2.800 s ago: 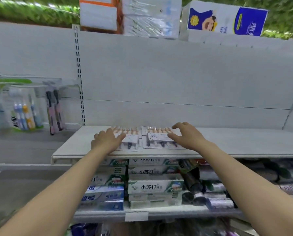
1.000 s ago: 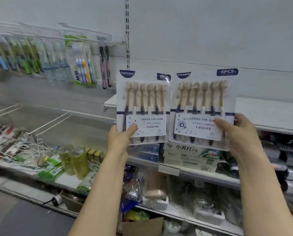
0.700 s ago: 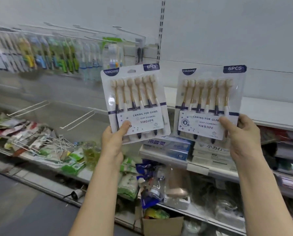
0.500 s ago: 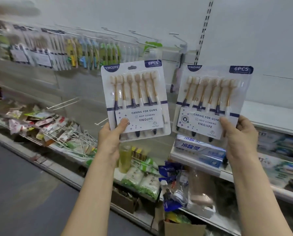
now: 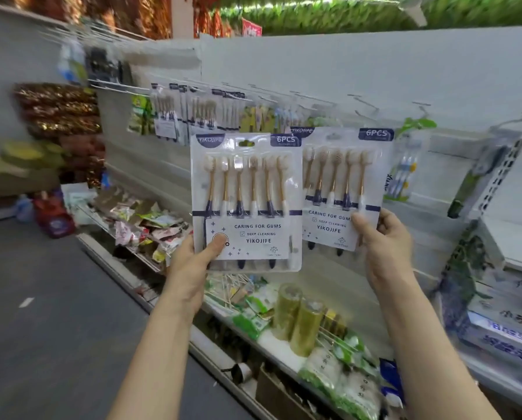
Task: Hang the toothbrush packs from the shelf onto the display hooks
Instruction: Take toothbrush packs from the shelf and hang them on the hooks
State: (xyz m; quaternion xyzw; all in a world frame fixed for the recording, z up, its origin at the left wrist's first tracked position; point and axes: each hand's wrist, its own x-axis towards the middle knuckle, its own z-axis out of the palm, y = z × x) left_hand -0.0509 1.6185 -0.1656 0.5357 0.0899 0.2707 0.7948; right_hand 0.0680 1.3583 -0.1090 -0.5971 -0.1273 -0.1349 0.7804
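2 toothbrush packs (image 5: pixel 246 201) are held up at mid-frame, neither hung yet: the left hand (image 5: pixel 193 268) pinches the front one, the right hand (image 5: pixel 384 244) grips the rear pack (image 5: pixel 341 189). Bare display hooks (image 5: pixel 364 106) wait above; matching hung packs (image 5: pixel 193 113) sit upper left.

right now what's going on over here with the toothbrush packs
A person is holding up two six-piece toothbrush packs in front of the display hooks. The left hand pinches the bottom corner of the left pack; the right hand grips the lower right edge of the right pack. Neither is on a hook yet. Matching packs already hang further left.
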